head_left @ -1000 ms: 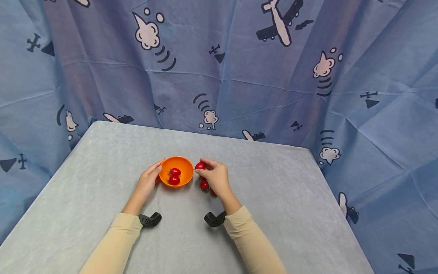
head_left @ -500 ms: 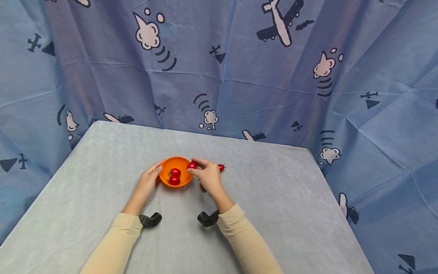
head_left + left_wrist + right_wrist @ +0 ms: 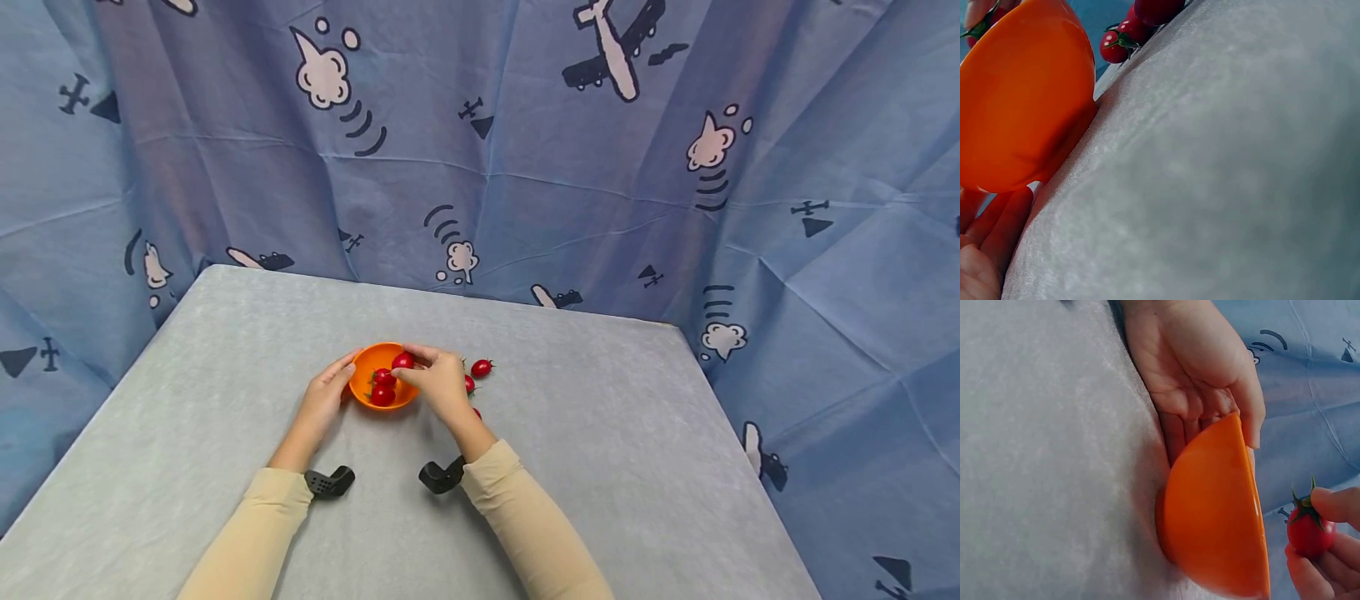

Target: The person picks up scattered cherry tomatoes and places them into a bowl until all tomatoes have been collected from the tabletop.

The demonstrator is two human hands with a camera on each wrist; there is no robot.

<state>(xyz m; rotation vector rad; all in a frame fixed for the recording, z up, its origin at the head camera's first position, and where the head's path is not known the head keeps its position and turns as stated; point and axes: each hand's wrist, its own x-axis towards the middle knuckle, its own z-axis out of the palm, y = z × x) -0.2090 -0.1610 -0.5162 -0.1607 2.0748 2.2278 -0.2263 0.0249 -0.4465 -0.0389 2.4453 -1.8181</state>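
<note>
An orange bowl (image 3: 361, 372) stands on the table with two red cherry tomatoes (image 3: 382, 396) inside. My left hand (image 3: 322, 398) holds the bowl from the left; in the right wrist view its thumb hooks over the rim and the other fingers lie along the outer wall. Above the bowl's right side, my right hand (image 3: 442, 385) pinches another cherry tomato (image 3: 1311, 534) between thumb and fingers, its green stem showing. To the right of the bowl lie several loose cherry tomatoes (image 3: 482, 367), partly hidden behind my right hand and wrist.
A pale grey cloth covers the table (image 3: 615, 467). Behind it hangs a blue curtain (image 3: 420, 108) printed with planes and clouds. A black wrist device (image 3: 330, 482) sits at my left wrist and a similar one (image 3: 441, 476) at my right.
My right hand has carried a cherry tomato leftward from beside the loose ones to over the bowl. More loose tomatoes show behind it now. The left hand and bowl have stayed put.
</note>
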